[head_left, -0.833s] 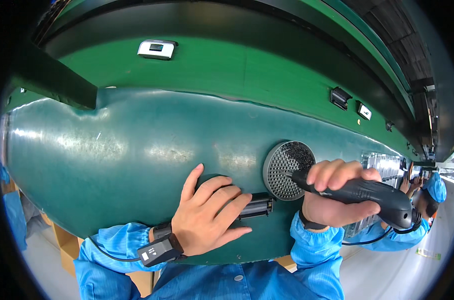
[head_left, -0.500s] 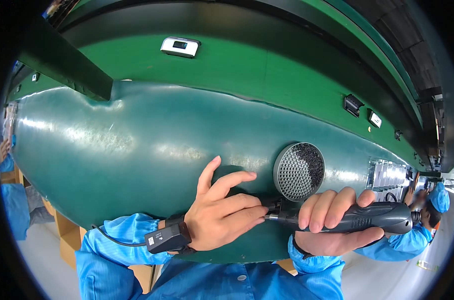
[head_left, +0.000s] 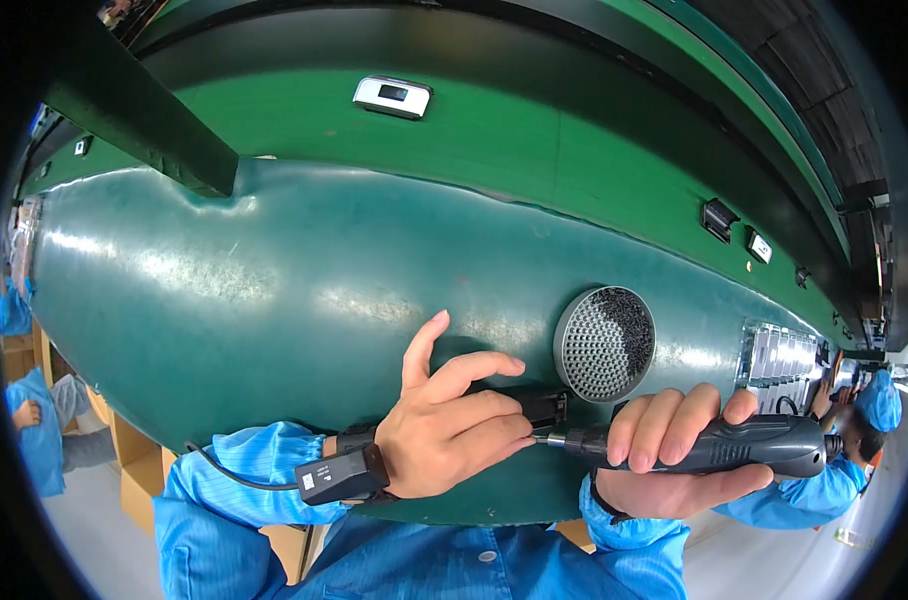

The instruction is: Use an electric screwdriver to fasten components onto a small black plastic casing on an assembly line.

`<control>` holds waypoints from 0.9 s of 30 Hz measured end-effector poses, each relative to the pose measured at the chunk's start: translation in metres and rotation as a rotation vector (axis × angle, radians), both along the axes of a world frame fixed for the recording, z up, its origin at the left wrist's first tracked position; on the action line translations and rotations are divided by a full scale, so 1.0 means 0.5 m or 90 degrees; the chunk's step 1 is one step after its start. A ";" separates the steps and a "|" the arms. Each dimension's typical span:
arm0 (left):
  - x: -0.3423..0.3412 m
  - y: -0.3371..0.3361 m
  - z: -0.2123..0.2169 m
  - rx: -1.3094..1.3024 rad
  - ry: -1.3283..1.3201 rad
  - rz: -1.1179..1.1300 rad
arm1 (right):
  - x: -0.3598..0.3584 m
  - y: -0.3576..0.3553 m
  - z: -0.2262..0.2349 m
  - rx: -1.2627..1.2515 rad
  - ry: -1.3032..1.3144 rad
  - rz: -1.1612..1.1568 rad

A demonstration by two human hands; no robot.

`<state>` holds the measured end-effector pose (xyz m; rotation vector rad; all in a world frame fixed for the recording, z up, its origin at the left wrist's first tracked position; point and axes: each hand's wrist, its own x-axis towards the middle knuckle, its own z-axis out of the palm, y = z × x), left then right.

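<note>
In my right hand (head_left: 664,435) is a black electric screwdriver (head_left: 774,447), fingers wrapped over the top of its grip and thumb below. It lies nearly level, its metal bit pointing left. The bit's tip meets the fingertips of my left hand (head_left: 452,432). Those fingertips press together around a small black plastic part (head_left: 546,408), while the left index finger and thumb are held out. Most of the part is hidden under the left hand. Just beyond both hands stands a round grey dish (head_left: 584,350) with a dimpled bottom. Tiny black pieces (head_left: 632,318), like screws, are heaped in its right half.
Along the far side runs a green belt (head_left: 534,155) carrying a white device (head_left: 393,97), a black holder (head_left: 718,219) and smaller devices. Clear plastic trays (head_left: 779,352) sit at the right. A dark post (head_left: 189,165) rises far left. Co-workers in blue are at both sides.
More of the black part shows beyond my left fingers. The screwdriver bit stays at the left fingertips. The white device on the belt has shifted right, and the view has shifted slightly too.
</note>
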<state>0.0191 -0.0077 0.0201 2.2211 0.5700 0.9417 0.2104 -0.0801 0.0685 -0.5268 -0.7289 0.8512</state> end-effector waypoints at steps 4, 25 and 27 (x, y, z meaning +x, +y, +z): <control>-0.001 -0.001 -0.004 -0.004 0.002 0.003 | -0.002 0.000 -0.001 -0.003 -0.004 0.004; -0.030 0.022 0.002 0.012 0.001 0.053 | -0.040 0.001 -0.009 0.041 -0.081 -0.018; -0.043 0.038 -0.019 -0.059 -0.002 0.041 | -0.057 0.002 -0.017 0.060 -0.097 -0.052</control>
